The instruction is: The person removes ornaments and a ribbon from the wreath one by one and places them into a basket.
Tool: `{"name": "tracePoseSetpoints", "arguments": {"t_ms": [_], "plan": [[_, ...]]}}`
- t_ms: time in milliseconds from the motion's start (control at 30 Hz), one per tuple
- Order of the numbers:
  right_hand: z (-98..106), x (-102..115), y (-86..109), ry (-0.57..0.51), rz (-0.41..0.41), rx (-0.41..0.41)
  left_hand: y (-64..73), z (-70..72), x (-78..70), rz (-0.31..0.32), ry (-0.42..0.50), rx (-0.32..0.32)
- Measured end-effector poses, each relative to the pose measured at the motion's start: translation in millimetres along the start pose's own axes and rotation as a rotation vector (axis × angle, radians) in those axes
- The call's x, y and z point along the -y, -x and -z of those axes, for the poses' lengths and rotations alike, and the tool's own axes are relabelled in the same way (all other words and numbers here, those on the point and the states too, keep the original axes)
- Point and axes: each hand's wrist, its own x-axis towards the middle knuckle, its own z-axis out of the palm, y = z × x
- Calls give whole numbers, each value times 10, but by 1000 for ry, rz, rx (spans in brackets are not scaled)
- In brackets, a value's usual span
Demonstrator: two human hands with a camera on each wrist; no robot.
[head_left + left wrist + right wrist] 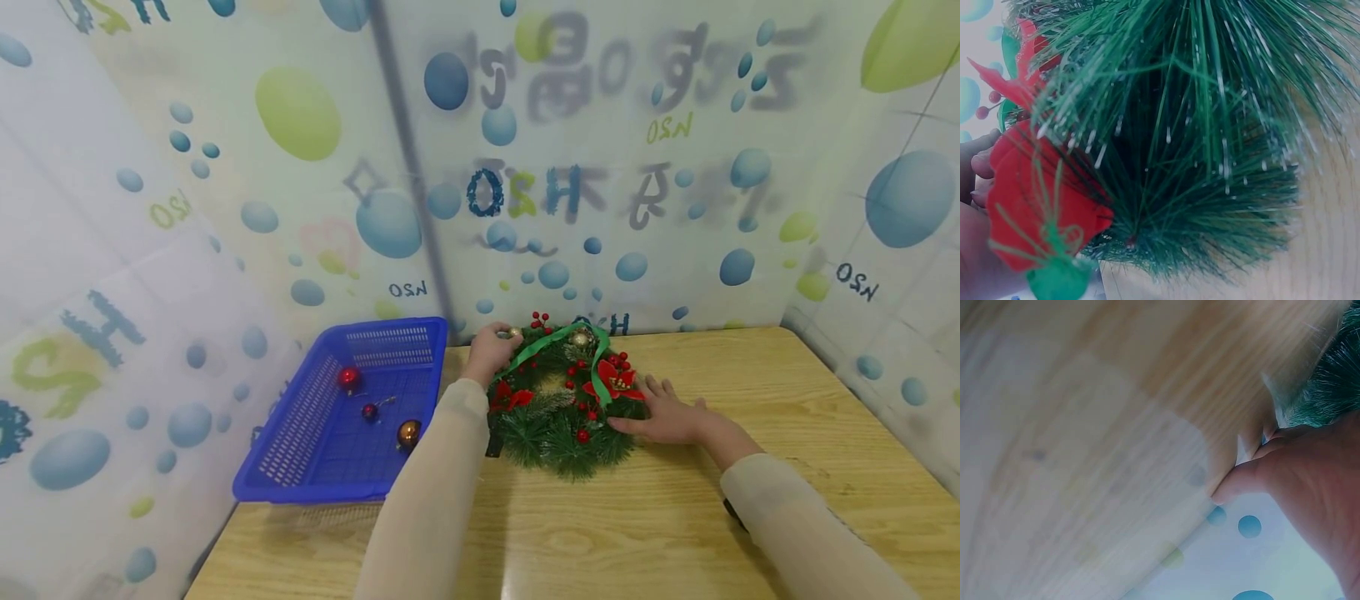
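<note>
wreath [562,427] on table [600,533]
my left hand [491,350] pinches a gold ball [515,332]; my right hand [666,414], fingers spread, touches the wreath.

A hand could pass over the wood-grain table [570,542] in front of the Christmas wreath [558,425] or beyond the right hand [667,417]; leftward, the left sleeve [438,492] and raised blue plastic basket [315,495] block low passage.

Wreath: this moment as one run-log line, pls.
wreath: on table | left hand: at gold bauble, wreath's far-left edge | right hand: spread, right edge | blue basket: three baubles visible
</note>
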Motion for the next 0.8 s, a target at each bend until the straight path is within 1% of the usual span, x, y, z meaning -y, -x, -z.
{"name": "tracePoseSetpoints", "arguments": {"t_ms": [167,400,533,633,700,800], "plan": [[-11,-66,-62,-2,1,-3,-15,7,11,5,14,1],[-12,-77,-85,3,14,-8,-12,8,-10,10,-17,-17],[-23,-89,-104,16,7,-11,23,2,-34,-8,-38,-24],[-31,-110,-120,28,-11,-11,53,-1,-47,-28,-42,-15],[-29,-120,-124,23,3,-10,67,0,-55,-38,-35,-8],[-38,-151,-140,40,-3,-13,82,2,-70,-46,-17,-8]]}}
